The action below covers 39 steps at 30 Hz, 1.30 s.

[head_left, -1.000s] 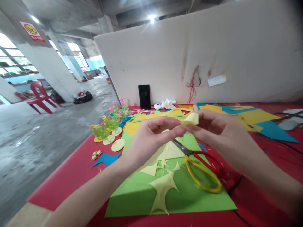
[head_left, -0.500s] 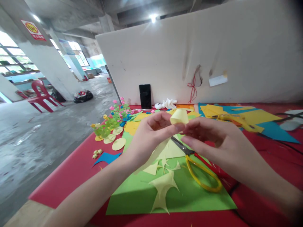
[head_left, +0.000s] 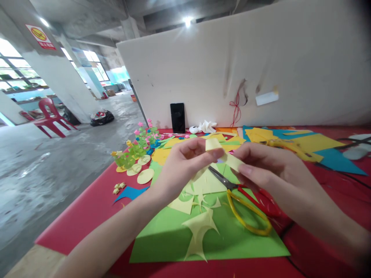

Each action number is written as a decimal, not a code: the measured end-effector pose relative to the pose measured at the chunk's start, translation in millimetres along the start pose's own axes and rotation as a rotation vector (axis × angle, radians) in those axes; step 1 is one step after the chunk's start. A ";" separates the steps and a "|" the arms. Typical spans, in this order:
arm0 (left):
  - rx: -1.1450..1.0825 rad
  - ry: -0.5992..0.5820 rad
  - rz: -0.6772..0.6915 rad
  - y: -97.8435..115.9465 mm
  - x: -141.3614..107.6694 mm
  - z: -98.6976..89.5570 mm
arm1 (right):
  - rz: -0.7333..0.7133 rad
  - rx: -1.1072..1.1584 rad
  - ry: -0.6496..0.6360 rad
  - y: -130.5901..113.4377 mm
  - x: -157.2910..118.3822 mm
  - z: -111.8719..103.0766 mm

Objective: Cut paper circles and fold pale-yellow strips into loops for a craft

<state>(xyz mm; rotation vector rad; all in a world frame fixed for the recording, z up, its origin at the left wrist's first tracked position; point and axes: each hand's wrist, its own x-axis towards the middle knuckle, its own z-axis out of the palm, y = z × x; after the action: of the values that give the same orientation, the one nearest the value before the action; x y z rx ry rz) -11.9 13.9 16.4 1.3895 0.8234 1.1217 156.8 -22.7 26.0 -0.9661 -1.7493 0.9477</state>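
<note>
A pale yellow paper strip (head_left: pixel 213 144), folded over at its left end, is stretched between my two hands above the table. My left hand (head_left: pixel 185 162) pinches the folded part between thumb and fingers. The strip's other end lies between the thumb and fingers of my right hand (head_left: pixel 261 166). Beneath them, scissors (head_left: pixel 228 183) with one yellow and one red handle rest on pale yellow paper pieces and a green paper sheet (head_left: pixel 232 239). Curved paper offcuts (head_left: pixel 199 227) lie in front of the scissors.
Small folded stars (head_left: pixel 118 187), pale paper discs (head_left: pixel 145 176) and a green-and-pink paper plant (head_left: pixel 142 141) are on the left. A black phone (head_left: pixel 177 117) leans against the white board. A yellow glue gun (head_left: pixel 292 148) lies at the right among coloured sheets.
My right hand has moved slightly right and drawn the strip's end out straight. The folded part in my left hand has tilted and shifted a little left.
</note>
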 end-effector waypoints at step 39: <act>0.286 -0.183 0.208 -1.4 -8.0 6.1 | 0.073 0.204 0.061 15.3 11.9 -2.5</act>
<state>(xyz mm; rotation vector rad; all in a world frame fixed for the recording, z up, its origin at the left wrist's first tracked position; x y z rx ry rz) -8.4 4.7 14.1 1.8215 0.7391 1.0410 158.8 -5.4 17.1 -0.9213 -1.5424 1.1085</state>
